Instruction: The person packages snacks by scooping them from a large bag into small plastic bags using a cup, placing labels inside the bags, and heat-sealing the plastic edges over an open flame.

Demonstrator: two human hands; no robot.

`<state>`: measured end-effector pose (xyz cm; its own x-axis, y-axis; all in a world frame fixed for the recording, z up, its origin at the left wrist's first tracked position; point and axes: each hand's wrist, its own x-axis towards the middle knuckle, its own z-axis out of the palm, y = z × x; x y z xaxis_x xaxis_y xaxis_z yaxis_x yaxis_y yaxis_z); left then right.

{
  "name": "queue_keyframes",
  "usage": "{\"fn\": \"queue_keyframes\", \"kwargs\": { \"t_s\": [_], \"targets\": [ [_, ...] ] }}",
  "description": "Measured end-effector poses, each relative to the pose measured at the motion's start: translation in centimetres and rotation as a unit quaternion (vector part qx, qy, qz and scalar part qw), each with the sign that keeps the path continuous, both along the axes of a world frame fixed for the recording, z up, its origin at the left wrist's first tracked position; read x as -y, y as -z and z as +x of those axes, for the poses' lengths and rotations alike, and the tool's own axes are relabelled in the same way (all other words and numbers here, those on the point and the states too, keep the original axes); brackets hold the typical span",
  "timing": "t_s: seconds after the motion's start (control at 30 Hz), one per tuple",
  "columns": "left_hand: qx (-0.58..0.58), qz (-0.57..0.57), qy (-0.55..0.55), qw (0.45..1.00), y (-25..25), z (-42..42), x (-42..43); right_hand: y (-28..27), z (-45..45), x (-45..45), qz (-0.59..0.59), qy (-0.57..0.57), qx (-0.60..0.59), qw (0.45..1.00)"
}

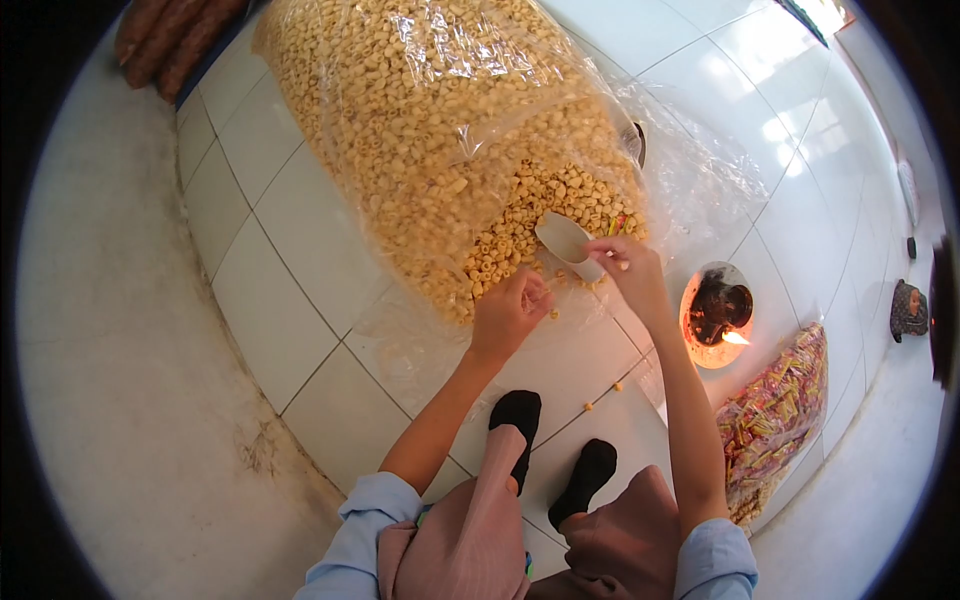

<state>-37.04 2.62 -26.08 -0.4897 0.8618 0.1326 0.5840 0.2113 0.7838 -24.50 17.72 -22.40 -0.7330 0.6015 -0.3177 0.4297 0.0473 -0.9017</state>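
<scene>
A large clear plastic bag full of small yellow snack pieces lies on the tiled floor, its mouth facing me. Loose pieces show at the opening. A whitish scoop rests there, tilted. My right hand has its fingers pinched at the scoop's near end. My left hand is closed beside the bag's lower edge, left of the scoop; what its fingers hold, if anything, is too small to make out.
A plate with a dark holder and a burning flame stands right of my right forearm. Beyond it lies a bag of colourful small packets. Few snack pieces lie on the floor near my feet. Long brown filled bags are at upper left.
</scene>
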Motion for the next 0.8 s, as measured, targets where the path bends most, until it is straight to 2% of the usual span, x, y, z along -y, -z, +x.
{"fn": "queue_keyframes", "kwargs": {
  "t_s": [0.03,0.07,0.17,0.27,0.33,0.4,0.5,0.53,0.63,0.7,0.8],
  "targets": [
    [0.026,0.007,-0.014,1.0,-0.3,0.0,0.1,1.8,0.5,-0.6,0.2,0.021,0.027,0.979],
    [0.026,0.008,-0.014,1.0,-0.1,0.0,0.2,3.5,0.7,-0.8,0.392,0.041,0.052,0.918],
    [0.011,0.019,-0.036,0.999,0.7,-0.1,0.5,7.0,0.3,0.8,0.365,0.043,0.105,0.924],
    [0.041,0.014,-0.059,0.997,0.3,-0.2,1.3,7.9,-0.8,1.7,0.354,0.032,0.11,0.928],
    [0.082,-0.052,-0.082,0.992,0.1,-0.5,2.0,6.7,-1.1,1.3,0.344,0.035,0.11,0.932],
    [0.092,-0.03,-0.092,0.991,0.2,-0.7,2.5,5.0,-0.9,0.7,0.337,0.037,0.109,0.934],
    [0.095,-0.027,-0.11,0.989,0.1,-1.3,3.1,3.8,0.6,-1.1,0.52,0.007,0.121,0.845],
    [0.087,-0.048,-0.114,0.989,0.0,-1.4,3.3,4.2,0.7,-1.3,0.521,0.007,0.123,0.845],
    [0.071,-0.04,-0.129,0.988,-0.5,-1.5,3.4,5.2,-0.1,-1.2,0.503,-0.029,0.079,0.86],
    [0.072,-0.037,-0.133,0.988,-0.2,-1.8,3.6,6.2,-1.7,-0.2,0.369,-0.04,0.053,0.927],
    [0.065,-0.042,-0.132,0.988,-0.2,-2.0,3.7,6.6,-4.2,1.7,0.303,-0.065,0.019,0.951]
  ]
}}
